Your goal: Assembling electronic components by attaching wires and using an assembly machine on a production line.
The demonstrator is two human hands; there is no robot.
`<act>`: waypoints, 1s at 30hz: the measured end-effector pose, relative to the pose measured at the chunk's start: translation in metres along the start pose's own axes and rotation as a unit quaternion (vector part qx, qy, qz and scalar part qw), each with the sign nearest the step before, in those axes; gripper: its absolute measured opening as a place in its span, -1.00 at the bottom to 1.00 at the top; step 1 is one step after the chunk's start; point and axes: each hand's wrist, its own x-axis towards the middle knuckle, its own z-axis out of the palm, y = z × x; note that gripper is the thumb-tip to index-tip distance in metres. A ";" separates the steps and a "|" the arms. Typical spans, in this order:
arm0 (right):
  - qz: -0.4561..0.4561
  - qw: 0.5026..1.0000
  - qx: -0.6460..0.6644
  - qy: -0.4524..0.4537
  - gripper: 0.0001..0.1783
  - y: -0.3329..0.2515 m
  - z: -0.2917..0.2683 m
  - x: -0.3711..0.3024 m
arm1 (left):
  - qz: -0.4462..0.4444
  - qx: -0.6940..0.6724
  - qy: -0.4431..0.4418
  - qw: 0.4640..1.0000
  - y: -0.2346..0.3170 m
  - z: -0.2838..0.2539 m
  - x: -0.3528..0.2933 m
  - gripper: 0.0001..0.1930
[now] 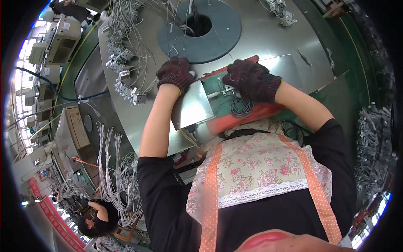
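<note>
Both my hands wear dark maroon knitted gloves. My left hand [174,75] is closed by the edge of a shiny metal plate [194,107]; what its fingers hold, if anything, is hidden. My right hand [254,82] curls round a small metal bracketed part [227,88], most of which the glove covers. Just below that hand lies a coil of thin dark wire or tube [242,108]. A pale cylindrical piece [213,95] points from the bracketed part toward the plate. Behind the hands runs a ragged red strip [210,74].
Several small metal units with thin wires [124,77] line the table's left side. A grey disc with a central hole [174,40] sits at the far middle. More units [277,8] lie far right, near a screwdriver-like tool [305,58]. Wire bundles [111,168] hang at left.
</note>
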 end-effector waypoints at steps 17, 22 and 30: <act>0.126 0.967 0.154 0.159 -0.14 -0.033 0.040 -0.009 | 0.294 -0.048 0.173 0.939 0.072 0.035 -0.061 -0.66; 0.044 0.968 0.220 0.115 -0.35 -0.012 0.018 -0.007 | 0.267 -0.050 0.200 0.941 0.081 0.028 -0.076 -0.65; 0.179 0.874 -0.082 0.443 -0.51 0.185 0.006 -0.031 | 0.185 -0.055 0.223 0.956 0.086 0.040 -0.081 -0.49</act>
